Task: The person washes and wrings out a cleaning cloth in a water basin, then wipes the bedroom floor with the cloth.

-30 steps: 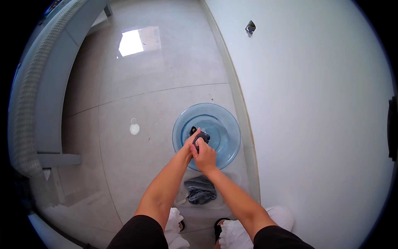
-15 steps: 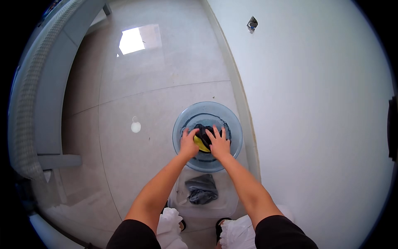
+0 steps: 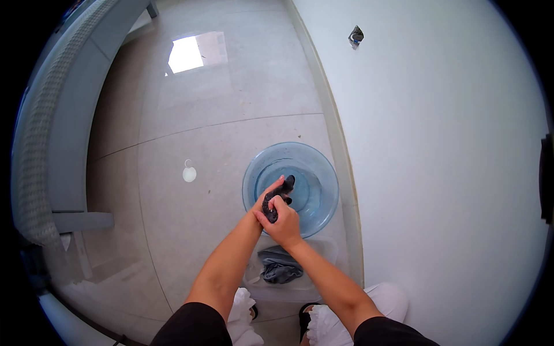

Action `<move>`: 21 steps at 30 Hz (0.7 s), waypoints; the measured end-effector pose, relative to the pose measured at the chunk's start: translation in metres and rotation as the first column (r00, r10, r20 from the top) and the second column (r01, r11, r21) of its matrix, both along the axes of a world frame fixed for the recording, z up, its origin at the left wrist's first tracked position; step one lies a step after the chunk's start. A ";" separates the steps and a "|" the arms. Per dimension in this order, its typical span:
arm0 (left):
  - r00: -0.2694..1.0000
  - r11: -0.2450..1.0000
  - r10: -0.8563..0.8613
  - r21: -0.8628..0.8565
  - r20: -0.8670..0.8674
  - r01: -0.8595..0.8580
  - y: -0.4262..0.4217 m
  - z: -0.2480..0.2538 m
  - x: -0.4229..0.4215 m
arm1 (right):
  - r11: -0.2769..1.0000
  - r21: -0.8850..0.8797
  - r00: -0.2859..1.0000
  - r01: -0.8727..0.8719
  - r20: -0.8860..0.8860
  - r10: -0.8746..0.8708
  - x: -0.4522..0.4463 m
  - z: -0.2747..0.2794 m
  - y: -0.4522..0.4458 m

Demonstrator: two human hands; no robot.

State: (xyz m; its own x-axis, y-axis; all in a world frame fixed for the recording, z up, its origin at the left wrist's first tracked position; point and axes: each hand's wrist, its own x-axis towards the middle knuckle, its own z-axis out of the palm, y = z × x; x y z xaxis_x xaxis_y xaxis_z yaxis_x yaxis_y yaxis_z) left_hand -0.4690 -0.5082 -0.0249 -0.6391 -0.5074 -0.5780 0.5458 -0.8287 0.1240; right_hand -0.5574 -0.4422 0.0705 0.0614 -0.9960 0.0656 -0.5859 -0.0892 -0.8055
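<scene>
A bunched black cloth (image 3: pixel 287 185) is held above the round blue basin (image 3: pixel 329 190), which has water in it. My right hand (image 3: pixel 283 224) is closed round the near end of the cloth, with its fingers curled. Against the cloth's left side lies my left hand (image 3: pixel 261 202), gripping it; most of its fingers are hidden behind the cloth. Directly below the basin in view, a crumpled dark grey cloth (image 3: pixel 281 266) rests on a translucent plastic tub or lid (image 3: pixel 314 282).
A white wall (image 3: pixel 438 144) with a baseboard rises close on the right. At the left stands grey furniture (image 3: pixel 69 138) with a woven cover on top. A small white round tag (image 3: pixel 189 174) lies on the tiled floor (image 3: pixel 190 225).
My hands have lifted the black cloth out of the basin water and bunched it together. They were spread over it before; its yellow part no longer shows.
</scene>
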 end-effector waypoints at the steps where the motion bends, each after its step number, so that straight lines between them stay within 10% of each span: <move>1: 0.999 0.999 -0.036 -0.023 -0.025 0.035 -0.001 0.001 0.002 | 1.000 0.014 1.000 -0.002 -0.021 0.002 0.000 -0.005 -0.001; 4: 0.967 0.964 0.207 0.135 0.150 -0.228 0.001 -0.012 -0.020 | 0.997 -0.067 0.990 0.039 -0.134 -0.048 -0.008 -0.036 -0.011; 6: 0.988 0.976 0.156 0.155 0.004 -0.155 0.002 -0.019 -0.012 | 0.993 -0.104 0.977 0.056 -0.199 -0.075 -0.017 -0.044 -0.017; 10: 0.928 0.982 0.180 -0.005 0.326 -0.188 0.014 0.009 -0.022 | 0.994 0.059 0.920 0.094 -0.386 -0.064 -0.051 -0.050 -0.035; 14: 0.465 0.906 0.205 -0.347 0.861 0.244 0.010 -0.002 -0.018 | 0.976 0.016 0.894 0.219 -0.403 -0.194 -0.073 -0.062 -0.044; 17: 0.195 0.825 0.311 -0.366 0.930 0.431 0.021 -0.027 -0.005 | 0.987 -0.049 0.785 0.154 -0.601 -0.152 -0.081 -0.084 -0.038; 21: 0.458 0.858 0.274 -0.430 0.845 0.280 0.021 -0.063 -0.001 | 0.957 0.002 0.801 -0.291 -0.546 0.244 -0.072 -0.061 -0.029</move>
